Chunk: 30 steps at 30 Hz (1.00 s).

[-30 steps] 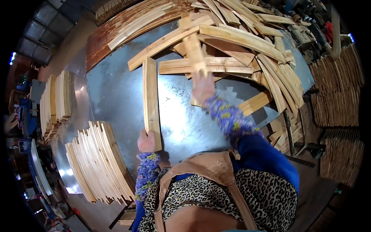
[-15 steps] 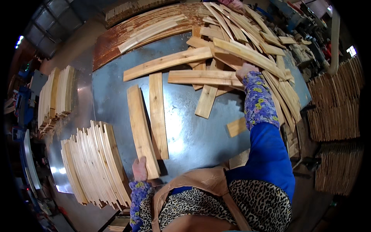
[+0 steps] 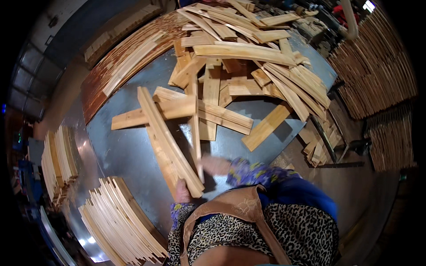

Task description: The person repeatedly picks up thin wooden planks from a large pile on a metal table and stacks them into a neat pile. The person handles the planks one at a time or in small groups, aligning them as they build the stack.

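Steady long board (image 3: pixel 169 139), lower centre, gripping with left hand (image 3: pixel 182 192); guide edge-on board (image 3: pixel 197 146) using blurred right hand (image 3: pixel 216 166), with unclear grip.

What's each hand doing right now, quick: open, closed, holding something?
Left hand: closed, holding the near end of a long wooden board.
Right hand: blurred, at a wooden board seen edge-on; its grip cannot be told.

Single fisheye view, head-worn, aimed steeply down; wearer's torso (image 3: pixel 222 230) caught at lower edge, tabletop (image 3: pixel 120 148) framed close, straight edges bowed.
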Available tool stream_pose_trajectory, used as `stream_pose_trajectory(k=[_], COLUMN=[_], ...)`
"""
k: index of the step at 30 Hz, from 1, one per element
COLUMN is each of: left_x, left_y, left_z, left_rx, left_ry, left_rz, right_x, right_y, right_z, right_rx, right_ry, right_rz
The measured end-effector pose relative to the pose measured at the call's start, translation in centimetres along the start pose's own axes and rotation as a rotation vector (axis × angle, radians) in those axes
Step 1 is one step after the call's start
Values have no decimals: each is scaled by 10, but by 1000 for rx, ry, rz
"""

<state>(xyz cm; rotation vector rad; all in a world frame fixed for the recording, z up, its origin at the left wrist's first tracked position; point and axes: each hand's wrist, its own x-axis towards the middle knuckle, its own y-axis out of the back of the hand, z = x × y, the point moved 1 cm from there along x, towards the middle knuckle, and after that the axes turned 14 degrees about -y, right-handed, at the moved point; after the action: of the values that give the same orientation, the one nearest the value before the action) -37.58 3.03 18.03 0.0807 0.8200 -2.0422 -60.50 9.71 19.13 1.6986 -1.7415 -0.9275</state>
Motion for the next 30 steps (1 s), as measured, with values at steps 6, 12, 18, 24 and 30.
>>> stream_pose_trajectory(k=[6, 12, 18, 24, 30], left_x=[16, -33, -84, -86, -93], left_y=[-12, -9, 14, 75, 76], left_z=[-4, 38, 59, 14, 32], left_rx=[192, 301, 442, 569, 894], left_ry=[136, 39, 47, 103, 85], left_rz=[48, 75, 212, 185, 59], right_x=[-4, 80, 86, 68, 86], right_y=[94, 277, 241, 140, 183], right_z=[93, 224, 150, 103, 101], right_rx=[1336, 1831, 1436, 1185, 795], right_ry=[-743, -628, -699, -523, -518], right_rz=[-72, 713, 848, 688, 654])
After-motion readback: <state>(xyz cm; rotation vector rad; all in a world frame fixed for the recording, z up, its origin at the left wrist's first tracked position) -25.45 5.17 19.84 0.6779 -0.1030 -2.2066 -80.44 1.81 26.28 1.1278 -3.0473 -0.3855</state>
